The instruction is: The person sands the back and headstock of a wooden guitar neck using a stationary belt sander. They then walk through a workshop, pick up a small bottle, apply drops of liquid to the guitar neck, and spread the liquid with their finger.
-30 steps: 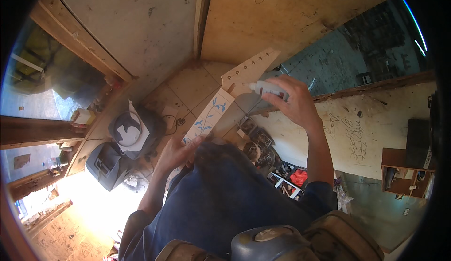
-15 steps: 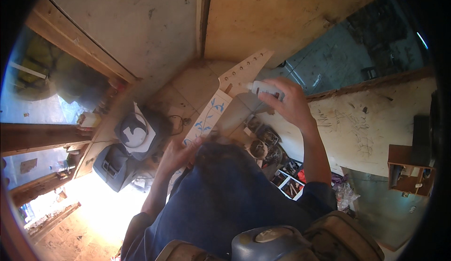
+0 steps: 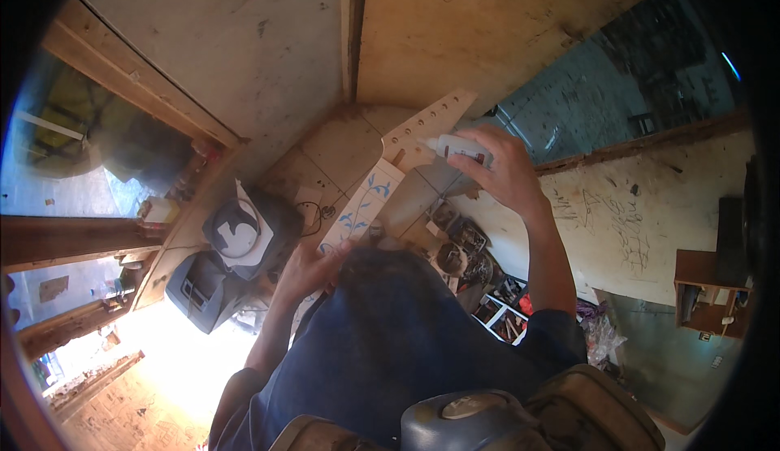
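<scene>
White glue bottle (image 3: pixel 461 149) gripped in right hand (image 3: pixel 505 176), left hand (image 3: pixel 307 271) clasping blue-flowered wooden neck (image 3: pixel 382 199)

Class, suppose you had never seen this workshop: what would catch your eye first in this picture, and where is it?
First, the pale wooden guitar neck at the centre, its fingerboard painted with blue leafy vines. The left hand grips its lower end, while the right hand holds a small white squeeze bottle with the nozzle at the headstock end. At lower left, glaring sunlight floods the floor.
</scene>
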Tool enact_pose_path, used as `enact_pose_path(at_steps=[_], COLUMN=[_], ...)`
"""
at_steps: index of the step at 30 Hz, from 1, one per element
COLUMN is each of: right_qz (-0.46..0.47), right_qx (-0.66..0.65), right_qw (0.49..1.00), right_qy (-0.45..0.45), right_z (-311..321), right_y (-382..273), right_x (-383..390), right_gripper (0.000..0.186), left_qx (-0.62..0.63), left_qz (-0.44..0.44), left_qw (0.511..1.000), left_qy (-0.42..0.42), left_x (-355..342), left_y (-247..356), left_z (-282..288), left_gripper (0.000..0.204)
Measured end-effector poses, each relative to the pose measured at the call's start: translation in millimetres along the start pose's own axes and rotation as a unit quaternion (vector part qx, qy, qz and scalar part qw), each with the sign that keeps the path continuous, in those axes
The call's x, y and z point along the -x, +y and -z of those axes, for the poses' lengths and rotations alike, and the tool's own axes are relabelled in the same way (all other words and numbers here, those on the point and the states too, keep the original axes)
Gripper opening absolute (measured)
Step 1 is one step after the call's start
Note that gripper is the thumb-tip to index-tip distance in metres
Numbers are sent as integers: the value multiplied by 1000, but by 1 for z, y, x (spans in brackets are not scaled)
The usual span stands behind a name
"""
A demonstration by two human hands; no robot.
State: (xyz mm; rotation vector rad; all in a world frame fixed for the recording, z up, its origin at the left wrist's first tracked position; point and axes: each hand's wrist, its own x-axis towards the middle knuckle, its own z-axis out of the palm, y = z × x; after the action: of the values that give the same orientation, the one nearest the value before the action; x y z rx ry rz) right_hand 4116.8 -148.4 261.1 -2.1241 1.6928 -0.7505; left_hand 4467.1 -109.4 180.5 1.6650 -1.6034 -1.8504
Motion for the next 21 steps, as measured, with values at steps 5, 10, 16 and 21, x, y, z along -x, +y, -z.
enact_pose_path(at_steps=[5,10,16,21], right_qz=[-9,-5,-4,-12], right_qx=[-7,-4,1,-6], right_qw=[1000,1000,1000,1000], right_qy=[-15,-13,-14,-16], right_z=[0,0,-1,0], right_y=[-2,-5,-3,-5], right_x=[-2,-4,-4,-5], right_gripper=[36,35,35,35], left_qx=[13,16,7,7], left_qz=[-1,-2,5,4], left_qw=[1000,1000,1000,1000], left_qy=[-7,-3,-5,-3], left_x=[1,-1,-2,-1], left_y=[2,-1,-3,-1], left_z=[1,1,3,3], left_gripper=[82,83,85,86])
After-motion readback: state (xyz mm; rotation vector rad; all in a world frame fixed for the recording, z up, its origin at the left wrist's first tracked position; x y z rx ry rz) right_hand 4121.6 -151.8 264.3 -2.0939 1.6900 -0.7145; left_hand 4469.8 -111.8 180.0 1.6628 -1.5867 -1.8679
